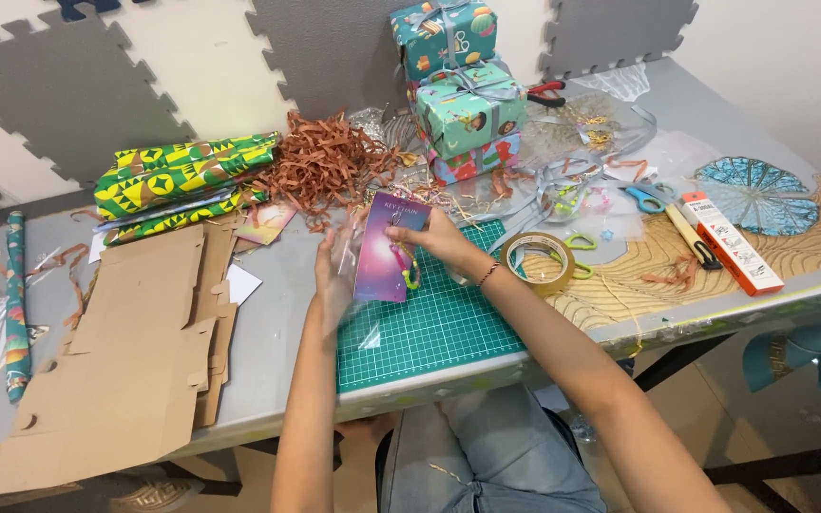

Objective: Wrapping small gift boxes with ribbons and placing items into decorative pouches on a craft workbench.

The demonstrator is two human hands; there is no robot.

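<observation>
Nearest the camera, the flat brown cardboard (135, 370) overhangs the table's (277, 351) near edge at the lower left; its bottom corner is cut off by the frame. The green cutting mat (429, 328) lies flush with the same near edge, in front of the person's lap.

Above the mat, both hands hold one item. The left hand (336, 261) is blurred and seen through a clear plastic sleeve (358, 294); its fingers appear closed on the sleeve, but the exact grip cannot be made out. The right hand (434, 237) is closed on the upper right edge of the purple card (384, 249), a backing card carrying a small multicoloured trinket (409, 266) too small to identify. The card is raised, tilted, over the mat's far left corner.

Just right of the mat stands a roll of clear tape (537, 261), near the right wrist. Bare table lies between the mat and the cardboard.

Further out: orange paper shreds (325, 166), folded green and yellow wrapping paper (182, 180), an orange box (732, 242) and blue-handled scissors (646, 198).

At the far edge, wrapped gift boxes (463, 90) are stacked; red-handled pliers (545, 92) are partly hidden behind them.
</observation>
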